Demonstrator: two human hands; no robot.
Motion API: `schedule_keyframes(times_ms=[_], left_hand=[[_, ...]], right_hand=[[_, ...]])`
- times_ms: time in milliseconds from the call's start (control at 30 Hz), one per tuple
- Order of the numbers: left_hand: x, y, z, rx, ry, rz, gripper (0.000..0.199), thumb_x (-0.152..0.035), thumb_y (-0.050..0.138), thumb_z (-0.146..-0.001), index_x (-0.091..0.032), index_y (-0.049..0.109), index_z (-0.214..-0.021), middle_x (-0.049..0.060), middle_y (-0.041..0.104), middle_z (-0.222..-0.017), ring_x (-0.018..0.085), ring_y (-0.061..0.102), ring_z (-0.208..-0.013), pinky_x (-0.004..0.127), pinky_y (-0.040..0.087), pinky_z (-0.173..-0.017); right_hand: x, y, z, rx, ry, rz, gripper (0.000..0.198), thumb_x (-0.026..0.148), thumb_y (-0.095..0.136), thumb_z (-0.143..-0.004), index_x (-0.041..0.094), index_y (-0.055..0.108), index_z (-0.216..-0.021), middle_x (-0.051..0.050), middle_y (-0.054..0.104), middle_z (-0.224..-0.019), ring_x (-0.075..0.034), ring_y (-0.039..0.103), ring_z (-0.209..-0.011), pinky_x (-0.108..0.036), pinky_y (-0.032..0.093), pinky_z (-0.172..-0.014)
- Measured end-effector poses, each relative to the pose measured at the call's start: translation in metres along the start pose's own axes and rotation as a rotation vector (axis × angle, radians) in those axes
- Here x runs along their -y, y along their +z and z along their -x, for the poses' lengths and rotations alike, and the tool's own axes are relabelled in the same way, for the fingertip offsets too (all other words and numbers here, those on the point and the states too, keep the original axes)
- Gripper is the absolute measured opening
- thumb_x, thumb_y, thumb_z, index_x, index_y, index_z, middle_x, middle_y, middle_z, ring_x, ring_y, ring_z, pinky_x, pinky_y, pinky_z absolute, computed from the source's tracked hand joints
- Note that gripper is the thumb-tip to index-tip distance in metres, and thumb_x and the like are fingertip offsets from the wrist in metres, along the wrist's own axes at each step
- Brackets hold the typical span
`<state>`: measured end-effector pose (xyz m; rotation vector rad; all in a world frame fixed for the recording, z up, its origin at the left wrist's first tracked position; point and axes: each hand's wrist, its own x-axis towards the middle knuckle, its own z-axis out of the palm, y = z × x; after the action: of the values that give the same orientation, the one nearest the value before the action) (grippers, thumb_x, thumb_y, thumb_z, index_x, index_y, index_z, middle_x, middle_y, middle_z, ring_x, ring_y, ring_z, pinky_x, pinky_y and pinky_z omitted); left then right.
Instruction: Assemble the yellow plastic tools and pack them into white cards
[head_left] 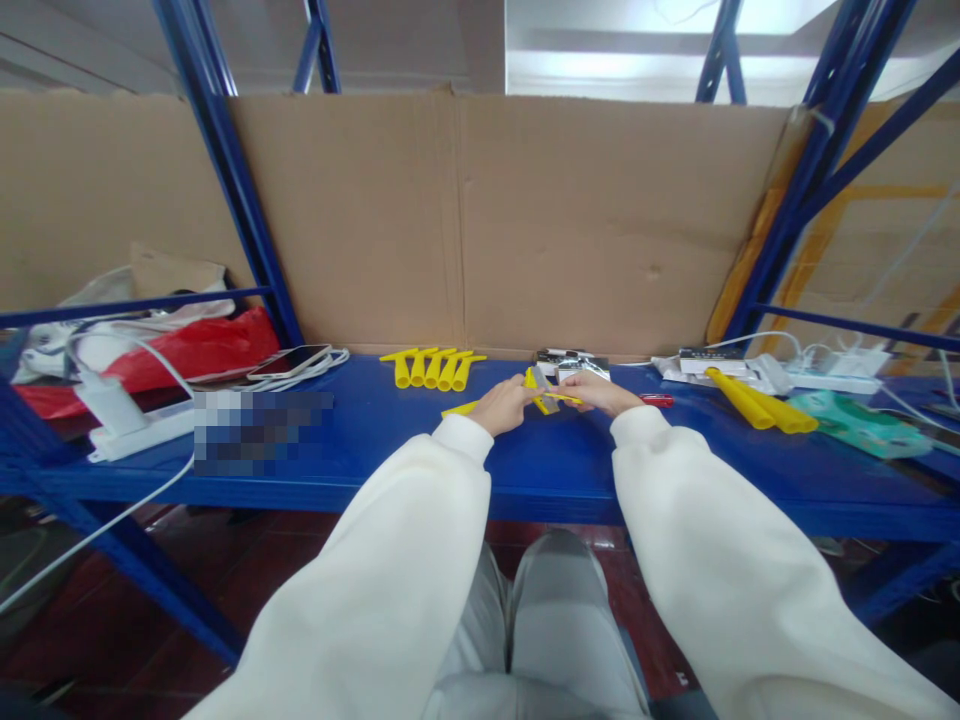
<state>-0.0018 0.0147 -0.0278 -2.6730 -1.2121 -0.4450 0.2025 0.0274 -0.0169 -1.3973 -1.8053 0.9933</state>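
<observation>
My left hand (506,405) is closed around a yellow plastic piece with a flat greyish plate (544,392). My right hand (598,391) pinches a thin yellow strip (564,397) against the same piece, so both hands meet over the blue shelf. A yellow tapered handle (459,408) shows to the left, partly hidden behind my left hand; whether it joins the held piece I cannot tell. Just behind the hands lie small silver-and-black packets (574,362). A red tool (657,400) rests beside my right wrist.
Several yellow tapered handles (433,370) lie in a row at the back of the blue shelf (360,430). More yellow handles (757,405) and a green packet (862,425) are at right. Cables and a white power strip (146,430) lie left. Cardboard (525,220) stands behind.
</observation>
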Motion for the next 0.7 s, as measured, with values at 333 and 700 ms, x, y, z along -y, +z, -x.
schedule_keyframes(times_ms=[333,700], left_hand=[[0.006,0.002,-0.002,-0.011,-0.095,0.033,0.041,-0.02,0.052,-0.097,-0.026,0.066,-0.135,0.011,0.066,-0.112,0.022,0.067,-0.106,0.03,0.05,-0.095],[0.005,-0.001,0.0,-0.014,-0.085,0.038,0.041,-0.019,0.051,-0.097,-0.025,0.065,-0.135,0.011,0.067,-0.115,0.023,0.067,-0.107,0.032,0.051,-0.095]], right_hand=[[-0.006,-0.002,-0.006,-0.179,0.038,-0.27,0.018,0.02,0.071,-0.082,0.018,0.059,-0.068,0.0,0.059,-0.055,-0.01,0.053,-0.051,-0.02,0.044,-0.046],[-0.009,-0.009,-0.016,-0.366,0.04,-0.243,0.02,0.031,0.084,-0.066,0.017,0.068,-0.066,-0.005,0.072,-0.07,-0.017,0.064,-0.067,-0.026,0.051,-0.059]])
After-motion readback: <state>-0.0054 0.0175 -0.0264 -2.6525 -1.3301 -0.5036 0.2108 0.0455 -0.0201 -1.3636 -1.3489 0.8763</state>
